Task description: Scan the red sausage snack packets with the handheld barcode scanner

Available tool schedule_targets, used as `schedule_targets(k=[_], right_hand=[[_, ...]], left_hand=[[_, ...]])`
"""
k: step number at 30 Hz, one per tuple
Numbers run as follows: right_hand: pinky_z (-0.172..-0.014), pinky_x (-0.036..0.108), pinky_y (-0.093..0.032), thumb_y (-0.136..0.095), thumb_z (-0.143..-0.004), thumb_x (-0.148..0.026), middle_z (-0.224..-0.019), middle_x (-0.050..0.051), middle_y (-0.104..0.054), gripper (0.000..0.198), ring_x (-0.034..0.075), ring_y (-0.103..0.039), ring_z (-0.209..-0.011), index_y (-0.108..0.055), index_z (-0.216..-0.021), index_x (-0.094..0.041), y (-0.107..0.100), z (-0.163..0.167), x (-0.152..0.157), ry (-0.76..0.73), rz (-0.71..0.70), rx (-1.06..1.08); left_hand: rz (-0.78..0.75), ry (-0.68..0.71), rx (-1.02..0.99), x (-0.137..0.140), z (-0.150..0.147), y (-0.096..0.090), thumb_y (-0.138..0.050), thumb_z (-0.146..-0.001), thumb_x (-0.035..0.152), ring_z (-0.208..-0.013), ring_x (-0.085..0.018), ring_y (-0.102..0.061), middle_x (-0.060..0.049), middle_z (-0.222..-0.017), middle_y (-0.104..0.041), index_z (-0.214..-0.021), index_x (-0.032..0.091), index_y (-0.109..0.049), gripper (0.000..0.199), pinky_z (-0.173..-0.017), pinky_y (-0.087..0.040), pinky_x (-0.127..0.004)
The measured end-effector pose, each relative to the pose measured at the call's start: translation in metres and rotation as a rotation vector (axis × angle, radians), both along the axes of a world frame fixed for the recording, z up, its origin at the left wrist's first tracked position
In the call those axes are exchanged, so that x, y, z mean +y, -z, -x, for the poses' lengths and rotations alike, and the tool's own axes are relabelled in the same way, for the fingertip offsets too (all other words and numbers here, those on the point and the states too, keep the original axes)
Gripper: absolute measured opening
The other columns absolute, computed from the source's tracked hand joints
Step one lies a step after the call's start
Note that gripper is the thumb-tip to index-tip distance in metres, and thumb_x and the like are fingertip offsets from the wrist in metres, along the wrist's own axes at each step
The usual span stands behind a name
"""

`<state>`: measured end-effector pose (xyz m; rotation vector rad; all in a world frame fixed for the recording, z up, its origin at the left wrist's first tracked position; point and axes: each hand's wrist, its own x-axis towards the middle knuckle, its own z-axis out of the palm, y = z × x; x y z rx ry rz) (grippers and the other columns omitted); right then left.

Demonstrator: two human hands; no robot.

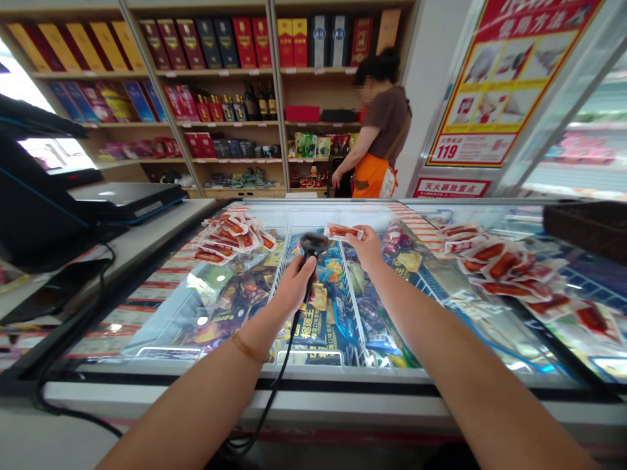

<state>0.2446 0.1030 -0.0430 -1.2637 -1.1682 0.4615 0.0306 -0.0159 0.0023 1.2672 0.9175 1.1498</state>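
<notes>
While the left hand grips a black hand-held scanner, the right hand holds one clear-edged packet of reddish, sausage-like food just beside the scanner's head, at its two o'clock. The left fingers curl round the handle, probably because a full grip steadies it; the right fingers pinch only the packet's end, at its three o'clock, which likely leaves most of the wrapper uncovered. Whether packet and scanner touch, I cannot tell. The scanner's cable hangs toward six o'clock between the forearms, seemingly clear of the fingers. Both hands are over a glass-topped freezer. On its glass, similar packets form a left heap at the hands' nine o'clock and a right heap at three, perhaps parted to give working room between. At one o'clock, beyond the freezer, a co-worker stands before shelves.
</notes>
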Motion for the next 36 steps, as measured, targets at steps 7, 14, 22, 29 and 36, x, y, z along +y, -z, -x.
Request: schedule_targets(k=[7, 14, 22, 29, 36], right_hand=[[-0.071, 0.033, -0.051, -0.065, -0.065, -0.04, -0.083, 0.001, -0.067, 0.038, 0.019, -0.061, -0.075, -0.054, -0.095, -0.02, -0.003, 0.003, -0.005, -0.04, -0.002, 0.08], [-0.069, 0.032, -0.048, -0.069, -0.062, -0.041, -0.078, 0.0, -0.065, 0.039, 0.017, -0.058, -0.07, -0.055, -0.092, -0.02, -0.007, 0.007, -0.01, -0.104, -0.066, 0.137], [-0.07, 0.031, -0.047, -0.069, -0.062, -0.042, -0.08, 0.001, -0.064, 0.039, 0.017, -0.057, -0.07, -0.055, -0.092, -0.019, 0.0, 0.003, -0.002, -0.061, -0.087, 0.11], [-0.066, 0.032, -0.047, -0.066, -0.066, -0.042, -0.076, 0.001, -0.061, 0.034, 0.017, -0.054, -0.065, -0.059, -0.09, -0.019, -0.004, 0.006, -0.004, 0.113, -0.044, -0.074], [-0.071, 0.039, -0.054, -0.061, -0.071, -0.04, -0.087, 0.006, -0.068, 0.033, 0.022, -0.063, -0.077, -0.066, -0.096, -0.019, -0.018, 0.035, 0.015, 0.038, -0.034, -0.08]], left_hand=[[-0.02, 0.051, 0.008, -0.001, -0.001, 0.0, -0.062, -0.075, 0.061, -0.034, -0.008, -0.046, 0.006, -0.058, -0.052, -0.081, 0.021, -0.045, 0.044, -0.031, -0.035, -0.02], [-0.016, 0.073, 0.004, -0.002, -0.001, 0.0, -0.062, -0.075, 0.061, -0.034, -0.007, -0.046, 0.007, -0.059, -0.052, -0.082, 0.021, -0.044, 0.045, -0.031, -0.036, -0.02], [-0.024, 0.078, 0.036, -0.001, 0.0, 0.002, -0.061, -0.075, 0.062, -0.034, -0.007, -0.046, 0.007, -0.06, -0.052, -0.082, 0.021, -0.043, 0.045, -0.032, -0.036, -0.02], [0.021, -0.08, 0.005, -0.003, -0.003, -0.004, -0.058, -0.076, 0.064, -0.033, -0.008, -0.046, 0.007, -0.06, -0.052, -0.085, 0.022, -0.045, 0.045, -0.031, -0.033, -0.021], [0.092, -0.176, -0.169, -0.014, 0.04, -0.049, -0.058, -0.077, 0.06, -0.033, -0.008, -0.046, 0.005, -0.059, -0.053, -0.08, 0.02, -0.046, 0.042, -0.033, -0.034, -0.022]])
